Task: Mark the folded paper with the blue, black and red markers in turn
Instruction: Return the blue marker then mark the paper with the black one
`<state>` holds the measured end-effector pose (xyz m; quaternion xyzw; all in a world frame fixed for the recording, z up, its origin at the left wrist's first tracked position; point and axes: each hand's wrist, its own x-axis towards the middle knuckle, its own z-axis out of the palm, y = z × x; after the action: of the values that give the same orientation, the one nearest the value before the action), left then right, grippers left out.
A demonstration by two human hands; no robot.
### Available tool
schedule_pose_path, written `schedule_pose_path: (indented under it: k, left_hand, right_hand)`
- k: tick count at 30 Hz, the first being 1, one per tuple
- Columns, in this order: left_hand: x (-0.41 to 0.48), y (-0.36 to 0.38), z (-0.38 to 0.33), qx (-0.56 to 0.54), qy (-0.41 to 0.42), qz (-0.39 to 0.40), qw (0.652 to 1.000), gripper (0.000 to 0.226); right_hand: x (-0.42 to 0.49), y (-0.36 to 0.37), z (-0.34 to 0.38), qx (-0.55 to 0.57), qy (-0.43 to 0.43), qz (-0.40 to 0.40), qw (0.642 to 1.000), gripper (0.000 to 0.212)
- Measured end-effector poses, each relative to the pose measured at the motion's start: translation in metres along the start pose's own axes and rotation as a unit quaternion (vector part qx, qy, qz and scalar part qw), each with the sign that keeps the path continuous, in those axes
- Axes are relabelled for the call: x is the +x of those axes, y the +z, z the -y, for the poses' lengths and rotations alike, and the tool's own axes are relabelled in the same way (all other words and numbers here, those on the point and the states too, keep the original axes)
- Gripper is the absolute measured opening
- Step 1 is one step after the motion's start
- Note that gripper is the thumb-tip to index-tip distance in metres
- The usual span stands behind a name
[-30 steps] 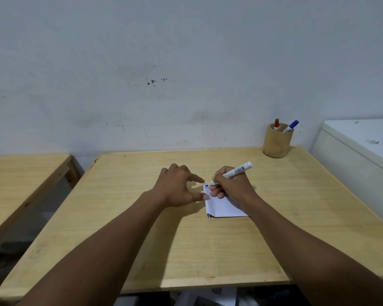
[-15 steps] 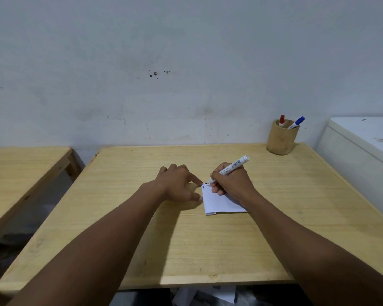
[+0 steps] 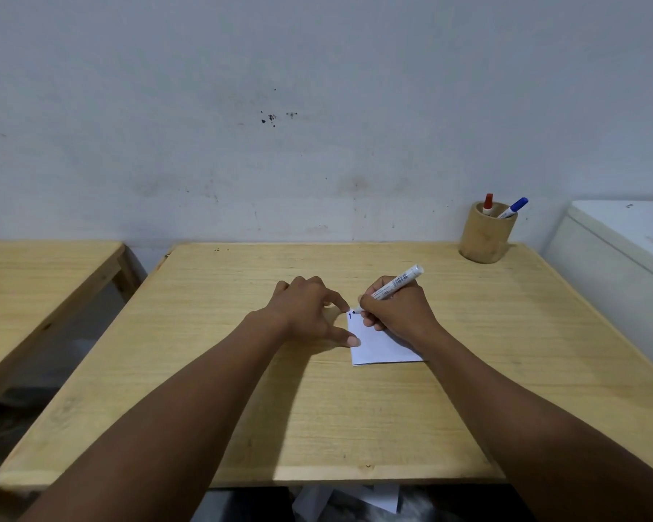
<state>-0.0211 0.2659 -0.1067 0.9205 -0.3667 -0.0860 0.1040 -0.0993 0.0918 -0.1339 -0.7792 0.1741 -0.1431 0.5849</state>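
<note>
A small folded white paper lies on the wooden table, with a blue mark at its top left corner. My right hand grips a white marker like a pen; its dark tip touches the paper just right of the blue mark. My left hand rests beside the paper with spread fingers, thumb and forefinger pressing its left edge. A red-capped marker and a blue-capped marker stand in a wooden cup at the back right of the table.
A second wooden table stands to the left across a gap. A white cabinet abuts the table's right side. A grey wall runs behind. Papers lie on the floor below the front edge.
The view has shifted slightly and the hands sit a little lower on the table. The marker tip stays at the paper's top left corner; the left hand keeps pinning the paper.
</note>
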Motion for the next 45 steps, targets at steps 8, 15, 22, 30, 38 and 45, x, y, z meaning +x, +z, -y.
schedule_pose_path:
  k: [8,15,22,30,38,45]
  left_hand:
    - [0.001,0.001,0.002,-0.004,-0.002,0.0,1.0,0.076]
    - [-0.001,-0.005,0.015,-0.074,-0.031,-0.065,0.995,0.077]
    - [-0.007,-0.018,0.041,-0.106,-0.055,-0.037,0.992,0.03]
    - [0.003,-0.016,0.03,-0.142,-0.053,-0.034,0.988,0.019]
    - [0.021,-0.033,0.006,-0.428,-0.044,-0.139,0.892,0.012]
    - [0.044,-0.057,-0.036,-0.648,-0.043,-0.133,0.748,0.019]
  right_hand:
    - [-0.001,-0.004,0.004,0.028,0.018,0.027,0.999,0.014]
    - [0.005,-0.016,0.013,0.217,0.109,-0.041,0.969,0.004]
    - [0.015,-0.034,0.034,0.348,0.101,-0.034,0.932,0.01]
    - [0.019,-0.062,0.047,0.343,0.128,-0.01,0.931,0.021]
    - [0.011,-0.083,0.043,0.34,0.132,-0.023,0.931,0.013]
    - [0.014,-0.091,0.053,0.379,0.098,-0.007,0.92,0.009]
